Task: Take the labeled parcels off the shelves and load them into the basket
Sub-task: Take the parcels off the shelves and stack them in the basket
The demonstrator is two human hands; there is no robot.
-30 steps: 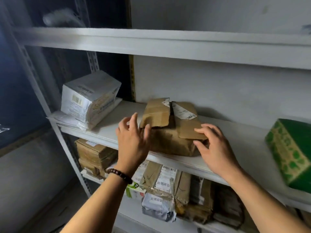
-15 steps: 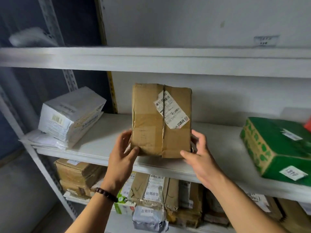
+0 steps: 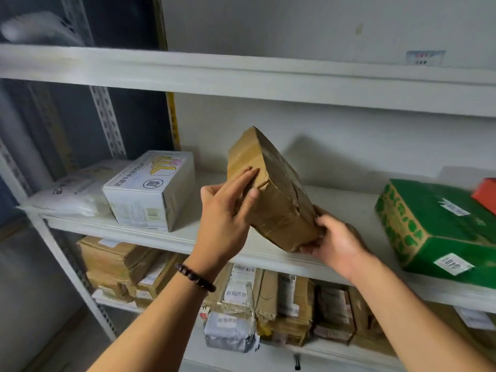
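A brown taped cardboard parcel is lifted off the middle shelf and tilted, its top leaning left and away. Its label is turned out of sight. My left hand lies against its left face with straight fingers, thumb on the front edge. My right hand grips its lower right corner from below. No basket is in view.
A white printed box and a white bag sit at the shelf's left. A green labeled box and a red one sit at its right. Several brown and grey labeled parcels crowd the shelf below. Another shelf runs overhead.
The parcel went from lying on the shelf to held upright with its label facing me, then turned and tilted so the label is hidden. My right hand dropped to its lower corner.
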